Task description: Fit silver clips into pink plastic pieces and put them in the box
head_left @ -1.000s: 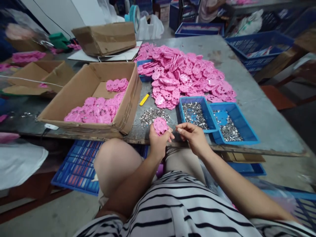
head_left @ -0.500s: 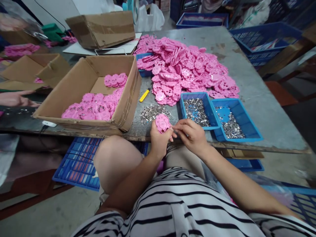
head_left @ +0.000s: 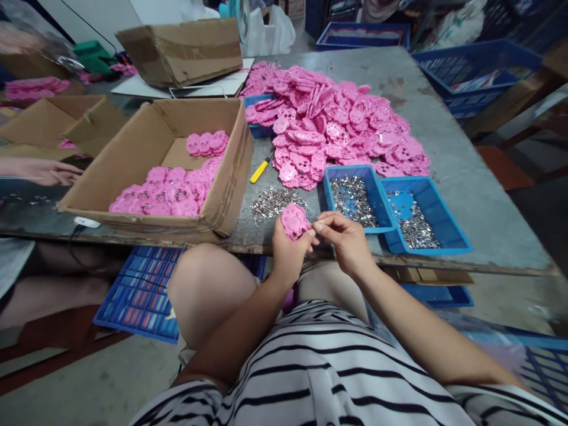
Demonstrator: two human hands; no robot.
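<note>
From my head view, reading the clock from the piece in my hand, with twelve straight away from me: my left hand (head_left: 287, 254) is closed round one pink piece (head_left: 294, 221) at the table's near edge, thumb along its right side. I hold it moulded face up and tipped toward me, probably so I can see its rim while it sits steady. My right hand (head_left: 355, 245), at about four o'clock, has thumb and forefinger pinched together right by that rim; whether a metal bit is between them, or whether they touch the piece, I can't tell.

A loose heap of small metal parts (head_left: 273, 204) lies just beside the piece at ten to eleven, close enough, I'd say, to pick from without leaning. More fill the left blue tray (head_left: 378, 198) at two to three and the right blue tray (head_left: 437, 210) at three, whose walls seem meant to stop them scattering.

The big pink pile (head_left: 341, 124) spreads at one o'clock. The open carton (head_left: 231, 183) at nine to ten holds pink pieces in overlapping rows, perhaps to save room. Past it, another person's hand (head_left: 48, 170) rests near the carton's far side.
</note>
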